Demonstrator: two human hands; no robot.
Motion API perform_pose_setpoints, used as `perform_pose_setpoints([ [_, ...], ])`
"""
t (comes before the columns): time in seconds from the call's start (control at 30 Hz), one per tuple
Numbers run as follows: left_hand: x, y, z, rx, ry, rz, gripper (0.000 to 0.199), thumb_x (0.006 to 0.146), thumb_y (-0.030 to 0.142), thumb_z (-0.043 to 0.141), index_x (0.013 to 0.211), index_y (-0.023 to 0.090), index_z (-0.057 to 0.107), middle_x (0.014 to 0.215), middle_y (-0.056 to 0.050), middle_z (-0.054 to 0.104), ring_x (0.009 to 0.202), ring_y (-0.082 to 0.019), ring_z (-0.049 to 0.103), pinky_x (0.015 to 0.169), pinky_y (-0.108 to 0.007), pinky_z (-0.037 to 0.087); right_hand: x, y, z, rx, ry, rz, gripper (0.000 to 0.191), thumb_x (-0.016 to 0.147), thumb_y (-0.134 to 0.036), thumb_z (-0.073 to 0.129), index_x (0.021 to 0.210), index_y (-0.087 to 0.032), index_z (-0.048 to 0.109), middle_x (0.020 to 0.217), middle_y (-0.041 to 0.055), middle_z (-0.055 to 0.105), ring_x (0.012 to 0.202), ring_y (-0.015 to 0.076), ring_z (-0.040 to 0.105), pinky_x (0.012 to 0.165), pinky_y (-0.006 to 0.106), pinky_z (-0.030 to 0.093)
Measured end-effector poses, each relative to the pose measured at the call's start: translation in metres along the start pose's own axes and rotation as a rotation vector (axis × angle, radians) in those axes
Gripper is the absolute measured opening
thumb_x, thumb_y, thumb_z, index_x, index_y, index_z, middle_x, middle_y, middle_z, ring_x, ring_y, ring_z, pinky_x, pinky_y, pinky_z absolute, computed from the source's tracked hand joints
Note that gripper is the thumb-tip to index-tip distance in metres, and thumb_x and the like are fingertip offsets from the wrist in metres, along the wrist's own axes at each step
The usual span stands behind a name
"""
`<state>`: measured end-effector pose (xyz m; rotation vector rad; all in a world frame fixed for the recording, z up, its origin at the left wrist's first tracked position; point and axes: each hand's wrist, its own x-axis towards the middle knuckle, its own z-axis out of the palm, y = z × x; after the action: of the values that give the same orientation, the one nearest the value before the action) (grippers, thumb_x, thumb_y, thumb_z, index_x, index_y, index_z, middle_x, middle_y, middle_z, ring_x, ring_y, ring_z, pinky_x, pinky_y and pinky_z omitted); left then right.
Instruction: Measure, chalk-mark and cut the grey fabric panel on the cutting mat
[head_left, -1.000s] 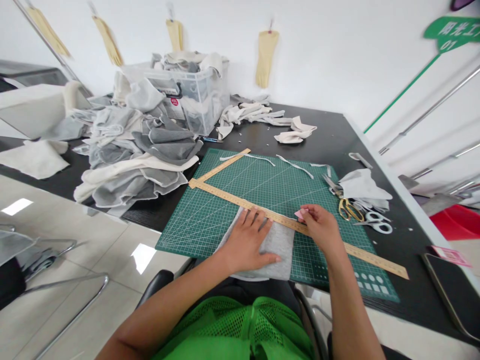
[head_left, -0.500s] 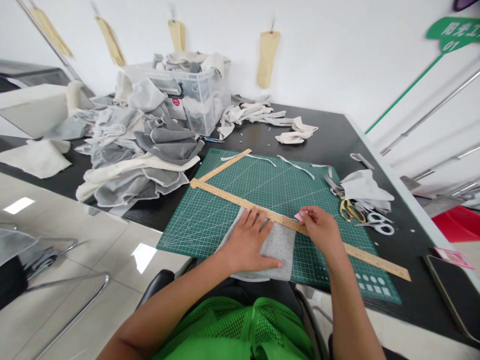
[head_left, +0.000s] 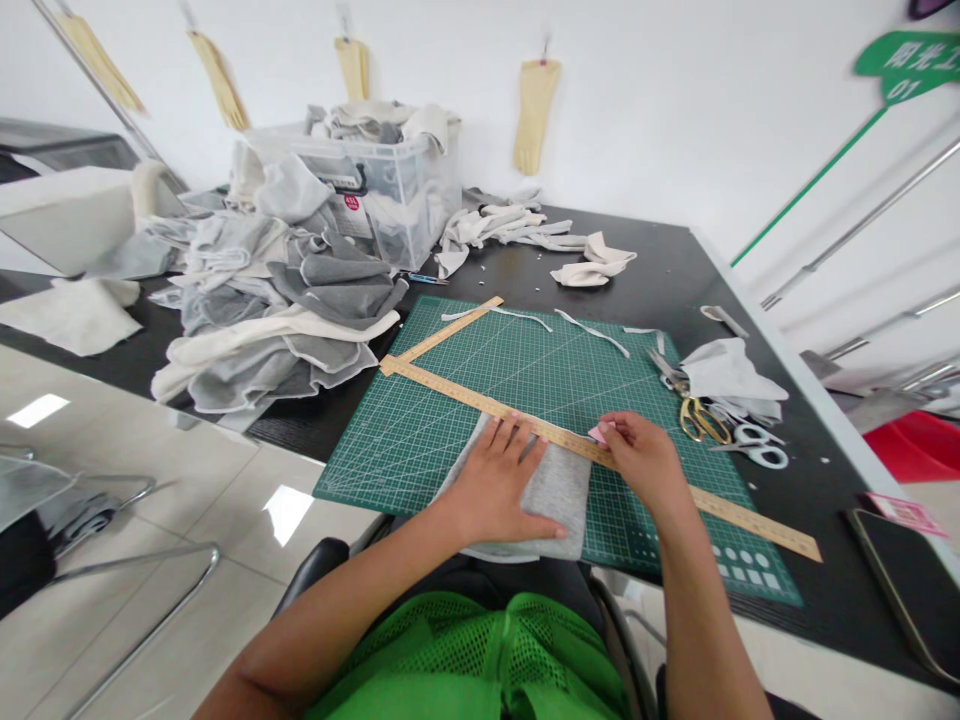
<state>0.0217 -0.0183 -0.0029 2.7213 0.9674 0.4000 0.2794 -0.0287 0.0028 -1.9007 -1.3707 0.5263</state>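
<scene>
My left hand lies flat with its fingers spread, pressing on a grey cloth and on the edge of a wooden ruler. The ruler crosses the cloth's upper edge and is joined to a shorter wooden arm at its left end. A small pink piece is pinched in my right hand, beside the ruler near the cloth's upper right corner. Under all of this is a green cutting mat.
Gold-handled scissors and white-handled scissors lie right of my right hand, by pale scraps. A phone rests at the right edge. Cloths are heaped at the left before a clear bin.
</scene>
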Motion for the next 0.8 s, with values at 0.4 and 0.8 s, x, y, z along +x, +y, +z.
perform_pose_setpoints([
  [0.4, 0.0007, 0.0014, -0.0003, 0.021, 0.008, -0.005, 0.115, 0.071, 0.095, 0.048, 0.153, 0.016, 0.040, 0.163, -0.017, 0.032, 0.154, -0.041, 0.016, 0.126, -0.057, 0.011, 0.0022, 0.0059, 0.0002, -0.037, -0.016, -0.004, 0.026, 0.088, -0.040, 0.054, 0.097, -0.020, 0.068, 0.088, 0.0087, 0.076, 0.078, 0.0247, 0.071, 0.074, 0.038, 0.052],
  [0.8, 0.0005, 0.0016, 0.0010, 0.013, 0.027, -0.001, 0.112, 0.071, 0.093, 0.051, 0.152, 0.016, 0.043, 0.161, -0.018, 0.034, 0.153, -0.041, 0.018, 0.126, -0.057, 0.011, 0.0000, -0.0005, 0.0013, -0.078, -0.014, -0.016, 0.026, 0.087, -0.039, 0.055, 0.095, -0.019, 0.069, 0.087, 0.0080, 0.075, 0.077, 0.0234, 0.069, 0.073, 0.036, 0.050],
])
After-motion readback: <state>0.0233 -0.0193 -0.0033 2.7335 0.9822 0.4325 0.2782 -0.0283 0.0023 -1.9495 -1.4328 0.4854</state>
